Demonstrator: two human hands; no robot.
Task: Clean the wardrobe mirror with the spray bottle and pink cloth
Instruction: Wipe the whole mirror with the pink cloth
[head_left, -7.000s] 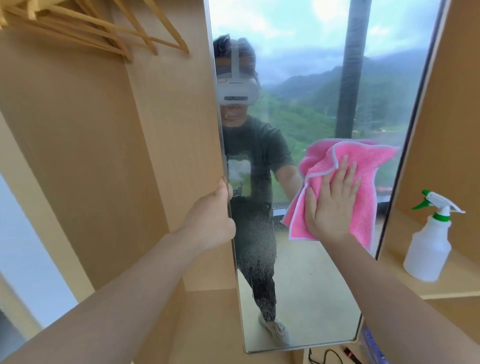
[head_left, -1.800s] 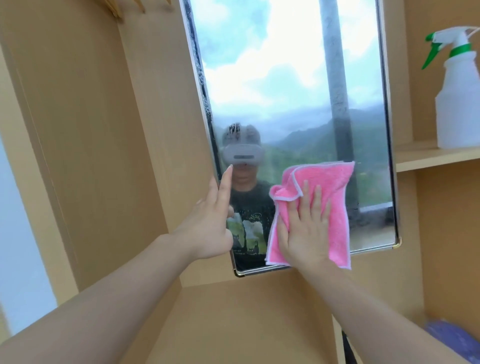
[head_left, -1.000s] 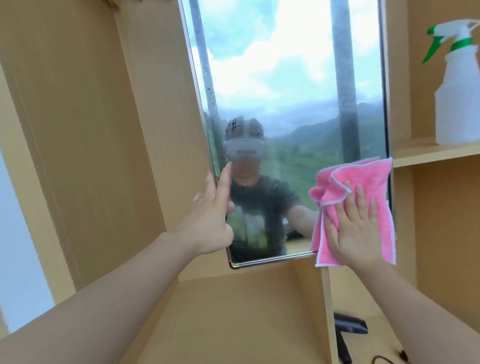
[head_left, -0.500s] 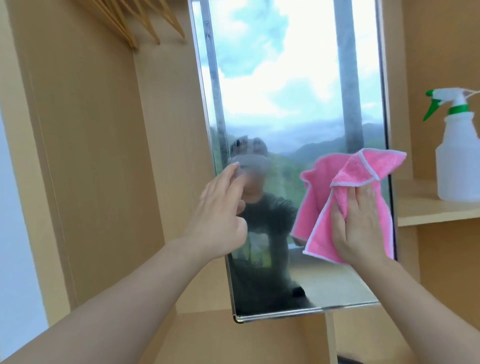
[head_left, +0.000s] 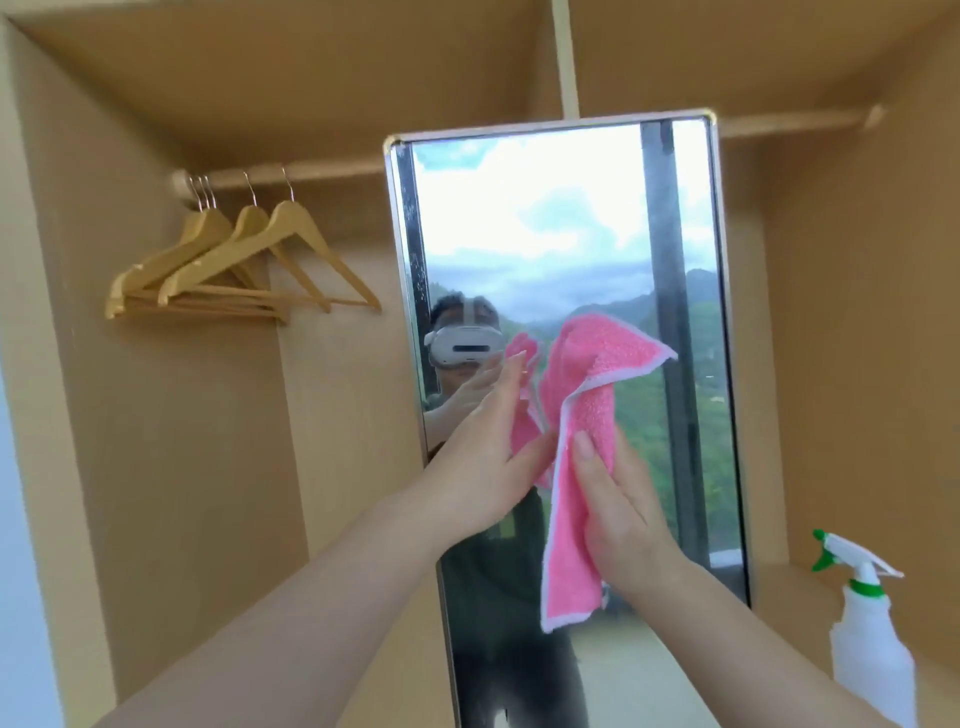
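The tall wardrobe mirror (head_left: 571, 223) stands in the middle of the wooden wardrobe, and its top edge is in view. The pink cloth (head_left: 587, 415) hangs loosely in front of the glass, off the mirror. My right hand (head_left: 621, 512) grips the cloth's right side with thumb on top. My left hand (head_left: 485, 467) touches the cloth's left fold with fingers fairly straight. The white spray bottle (head_left: 872, 654) with a green nozzle stands on the shelf at the lower right, apart from both hands. Droplets show along the mirror's left edge.
Several wooden hangers (head_left: 244, 265) hang from a rail in the left compartment. A wooden shelf (head_left: 789, 577) holds the bottle to the right of the mirror. The wardrobe's side panels close in both sides.
The view has tilted up to the mirror's top. My left hand left the mirror's edge and came to the cloth. The cloth lifted off the glass and now hangs between both hands.
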